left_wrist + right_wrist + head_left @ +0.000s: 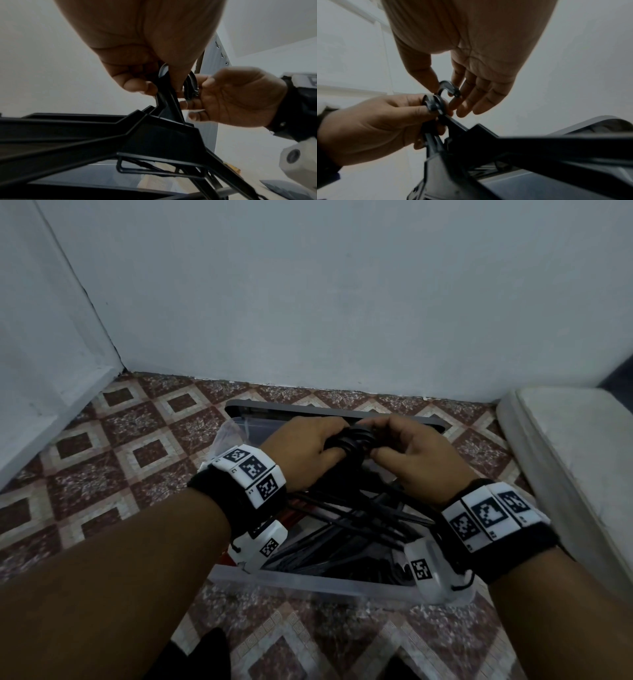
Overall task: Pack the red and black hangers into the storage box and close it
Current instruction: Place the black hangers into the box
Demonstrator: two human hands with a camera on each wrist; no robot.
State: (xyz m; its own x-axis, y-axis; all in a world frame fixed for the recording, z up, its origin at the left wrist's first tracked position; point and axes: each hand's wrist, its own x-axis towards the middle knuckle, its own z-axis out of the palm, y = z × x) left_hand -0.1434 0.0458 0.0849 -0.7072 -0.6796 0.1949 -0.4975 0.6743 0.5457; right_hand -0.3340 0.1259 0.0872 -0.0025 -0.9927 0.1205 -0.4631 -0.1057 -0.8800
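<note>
Fingers (342, 453) curled round black hangers (346, 440)

Both forearms reaching forward and down, left hand (301, 451) curled in a grip, right hand (416, 455) pinching, knuckles nearly meeting

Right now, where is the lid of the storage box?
In the head view the grey lid lies on the tiled floor behind the clear storage box, near the wall, beyond both hands.

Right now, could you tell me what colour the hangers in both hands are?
Black hangers, clearest in the left wrist view.
</note>
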